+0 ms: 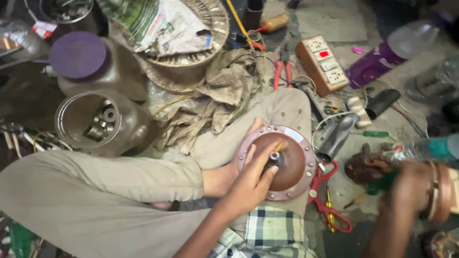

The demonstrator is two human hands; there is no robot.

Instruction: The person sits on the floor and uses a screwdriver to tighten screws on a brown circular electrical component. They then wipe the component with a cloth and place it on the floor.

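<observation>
A round brown metal motor cover (287, 165) with a bolted rim rests on my lap against my bare foot (217, 179). My left hand (251, 184) lies on it, fingertips pinching the short shaft (275, 155) at its centre. My right hand (409, 191) is blurred at the right. Its fingers are curled around a green-handled tool (381, 184), beside a dark brown motor part (363, 167) on the floor. A coppery ring-shaped piece (444, 191) sits just past that hand.
Red scissors (330, 203) lie right of the cover. Behind are a socket board (321, 64), red pliers (283, 74), a purple bottle (377, 62), a dirty rag (224, 91), a clear jar (71, 114) holding bearings, a purple-lidded jar (79, 55) and a clear bottle (430, 148).
</observation>
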